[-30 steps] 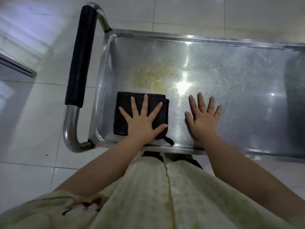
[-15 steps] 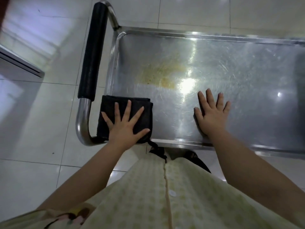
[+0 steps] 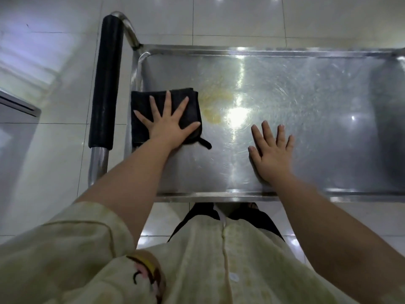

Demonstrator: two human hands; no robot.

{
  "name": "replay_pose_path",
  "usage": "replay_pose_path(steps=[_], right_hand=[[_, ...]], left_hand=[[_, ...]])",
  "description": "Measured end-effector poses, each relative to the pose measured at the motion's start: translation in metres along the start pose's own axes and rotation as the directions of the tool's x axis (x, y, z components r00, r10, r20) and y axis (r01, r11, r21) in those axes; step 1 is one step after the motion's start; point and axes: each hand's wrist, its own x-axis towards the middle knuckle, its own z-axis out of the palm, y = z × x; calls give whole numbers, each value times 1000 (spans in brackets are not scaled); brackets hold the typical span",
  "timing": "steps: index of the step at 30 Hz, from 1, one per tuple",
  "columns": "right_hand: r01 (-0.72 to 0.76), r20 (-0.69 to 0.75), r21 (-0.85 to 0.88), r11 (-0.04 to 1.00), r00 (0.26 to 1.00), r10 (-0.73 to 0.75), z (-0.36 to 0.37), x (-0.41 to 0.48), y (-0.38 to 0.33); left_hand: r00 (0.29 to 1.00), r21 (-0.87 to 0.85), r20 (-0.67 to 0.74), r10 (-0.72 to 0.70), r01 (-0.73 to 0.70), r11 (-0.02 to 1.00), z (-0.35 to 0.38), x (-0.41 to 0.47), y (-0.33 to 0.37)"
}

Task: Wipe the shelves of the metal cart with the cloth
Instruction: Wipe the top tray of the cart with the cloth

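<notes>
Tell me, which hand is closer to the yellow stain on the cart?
Left. The left hand presses the cloth just left of the stain. The right hand lies flat on the shelf, farther off to its lower right.

cart shelf (image 3: 306, 106): scuffed, shiny metal
cloth (image 3: 144, 102): matt black fabric
handle grip (image 3: 106, 84): matt black padding
floor (image 3: 241, 18): glossy tile

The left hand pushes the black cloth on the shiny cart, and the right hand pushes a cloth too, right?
Not quite. In the head view the left hand presses the black cloth on the cart shelf, but the right hand has no cloth: it lies flat on the bare metal.
</notes>
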Motion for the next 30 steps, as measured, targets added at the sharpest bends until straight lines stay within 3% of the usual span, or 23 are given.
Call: replay_pose_path(steps=[3, 7, 10, 16, 22, 26, 30], right_hand=[[-27, 43, -5, 1000, 999, 27, -6, 0, -1], [-113, 85, -17, 993, 990, 114, -15, 16, -20], [-96, 51, 5, 995, 994, 96, -28, 61, -39], [2, 57, -33, 999, 998, -1, -42, 110, -27], [69, -9, -40, 997, 998, -69, -35, 106, -20], [73, -25, -22, 997, 997, -73, -30, 109, -17], [75, -41, 0, 997, 996, -75, -26, 115, -13]], left_hand=[[999, 32, 41, -14, 13, 999, -10, 13, 6], [999, 39, -6, 37, -36, 999, 7, -18, 14], [997, 56, -28, 69, -67, 996, 30, -66, 19], [999, 73, -10, -40, 41, 996, 56, -128, 24], [988, 12, -83, -130, 131, 991, 4, 5, 17], [996, 44, -46, -73, 75, 996, -37, 103, 19], [999, 63, -10, -47, 48, 997, -46, 119, 29]])
